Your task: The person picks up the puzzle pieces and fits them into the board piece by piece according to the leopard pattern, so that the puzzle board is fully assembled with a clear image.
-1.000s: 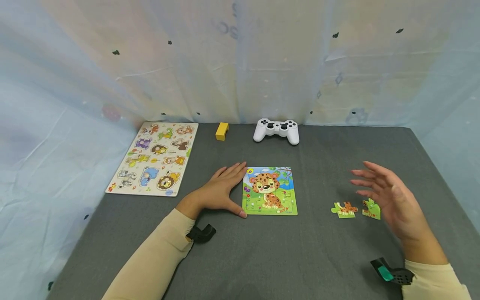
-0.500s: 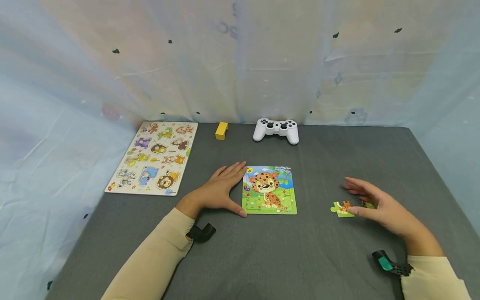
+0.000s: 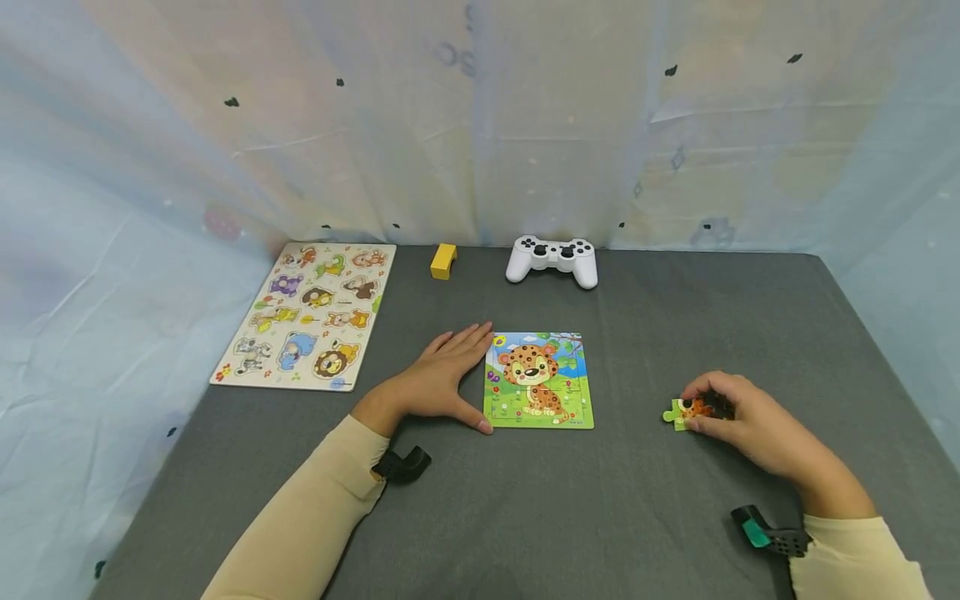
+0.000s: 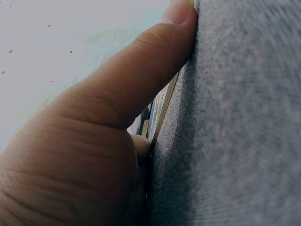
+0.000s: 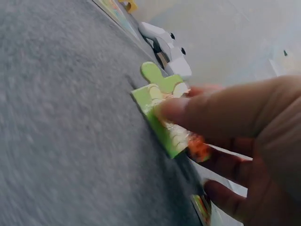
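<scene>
On the grey cloth lies a square leopard puzzle [image 3: 538, 381]. My left hand [image 3: 435, 383] rests flat along its left side, thumb and fingers spread, with the fingertips and thumb tip at the puzzle's edge. My right hand [image 3: 757, 429] pinches a green jigsaw piece [image 3: 680, 414] with orange spotted print between thumb and fingers. In the right wrist view the pinched piece is tilted, and its rounded tab points away from the hand. A second jigsaw piece [image 5: 202, 207] lies on the cloth beneath the fingers; the hand mostly hides it in the head view.
An animal peg board [image 3: 307, 317] lies at the back left. Along the back edge sit a yellow block [image 3: 444, 262] and a white game controller [image 3: 552, 261]. A pale patterned curtain [image 3: 480, 125] hangs behind the table.
The right hand has come down and left onto the green jigsaw piece, and its fingers have closed round it. The left hand and the leopard puzzle have stayed in place.
</scene>
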Tool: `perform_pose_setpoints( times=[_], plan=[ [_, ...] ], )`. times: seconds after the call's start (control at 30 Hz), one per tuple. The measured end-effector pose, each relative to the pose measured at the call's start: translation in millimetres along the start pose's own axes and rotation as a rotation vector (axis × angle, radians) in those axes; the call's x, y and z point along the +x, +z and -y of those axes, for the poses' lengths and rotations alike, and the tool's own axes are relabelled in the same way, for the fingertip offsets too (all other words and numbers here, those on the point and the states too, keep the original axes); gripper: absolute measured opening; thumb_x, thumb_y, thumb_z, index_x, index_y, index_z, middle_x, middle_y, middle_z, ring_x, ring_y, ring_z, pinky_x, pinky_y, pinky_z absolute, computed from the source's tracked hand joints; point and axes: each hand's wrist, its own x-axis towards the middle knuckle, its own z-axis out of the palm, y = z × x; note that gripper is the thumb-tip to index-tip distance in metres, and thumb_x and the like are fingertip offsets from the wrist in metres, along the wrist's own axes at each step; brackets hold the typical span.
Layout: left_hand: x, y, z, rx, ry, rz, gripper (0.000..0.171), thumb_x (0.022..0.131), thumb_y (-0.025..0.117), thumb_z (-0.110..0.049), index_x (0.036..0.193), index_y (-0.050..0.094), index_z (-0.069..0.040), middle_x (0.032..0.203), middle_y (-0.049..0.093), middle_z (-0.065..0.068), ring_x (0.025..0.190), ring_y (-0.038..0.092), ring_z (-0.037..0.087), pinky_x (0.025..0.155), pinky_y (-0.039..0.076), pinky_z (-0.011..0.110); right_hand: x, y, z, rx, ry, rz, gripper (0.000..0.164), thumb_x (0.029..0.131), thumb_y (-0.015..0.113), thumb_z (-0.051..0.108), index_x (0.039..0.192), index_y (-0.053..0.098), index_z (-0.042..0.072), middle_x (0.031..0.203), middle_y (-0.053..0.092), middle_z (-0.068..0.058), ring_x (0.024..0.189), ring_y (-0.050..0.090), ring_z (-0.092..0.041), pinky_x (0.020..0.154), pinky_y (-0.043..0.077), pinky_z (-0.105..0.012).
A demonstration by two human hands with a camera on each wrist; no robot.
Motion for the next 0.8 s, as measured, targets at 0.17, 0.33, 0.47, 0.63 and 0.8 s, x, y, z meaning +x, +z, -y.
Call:
perform_pose_setpoints(
  times=[0.17,0.33,0.47,0.63,0.8],
  plan=[
    [-0.4,-0.6,0.0,0.012,-0.004,0.009,0.134,0.056,0.061,-0.087,0.155,0.009,-0.015,0.160,0.003,0.001,0.144,0.002,0.019,0.111,0.003,0.049,3.5,7.8,10.5,0.008,0.028,-0.072,0.018,0.090,0.068,0.029,0.109,0.066,0.029,0.099,0.062,0.012,0.080,0.057,-0.009,0.066,0.047,-0.026],
    [0.0,0.3,0.0,0.019,-0.005,0.008,0.134,0.055,0.060,-0.088,0.155,0.009,-0.014,0.160,0.002,0.001,0.144,0.002,0.019,0.111,0.003,0.049,9.9,20.8,23.9,0.092,-0.006,-0.135,0.022,0.089,0.071,0.024,0.110,0.065,0.022,0.090,0.064,0.009,0.066,0.058,-0.011,0.056,0.048,-0.026],
    [1.4,1.6,0.1,0.017,-0.006,0.007,0.134,0.055,0.060,-0.088,0.155,0.008,-0.015,0.160,0.002,0.000,0.144,0.001,0.018,0.111,0.003,0.048,15.5,36.2,35.7,0.219,-0.043,-0.125,0.020,0.089,0.070,0.019,0.108,0.062,0.018,0.087,0.064,0.005,0.061,0.058,-0.014,0.053,0.049,-0.029],
    [1.2,1.9,0.5,0.024,-0.009,0.009,0.135,0.055,0.059,-0.089,0.155,0.008,-0.015,0.160,0.001,0.000,0.144,0.000,0.017,0.111,0.002,0.048,22.9,58.1,51.1,0.350,-0.101,-0.059,0.026,0.092,0.065,0.015,0.118,0.062,0.016,0.094,0.066,0.000,0.068,0.063,-0.016,0.059,0.052,-0.032],
    [1.2,3.1,1.7,0.038,-0.010,0.003,0.135,0.054,0.059,-0.089,0.155,0.009,-0.014,0.160,0.002,0.001,0.144,0.002,0.018,0.111,0.003,0.049,28.5,73.2,74.8,0.462,-0.078,-0.032,0.024,0.091,0.066,0.009,0.114,0.060,0.009,0.084,0.064,-0.011,0.064,0.063,-0.024,0.058,0.053,-0.036]
  ],
)
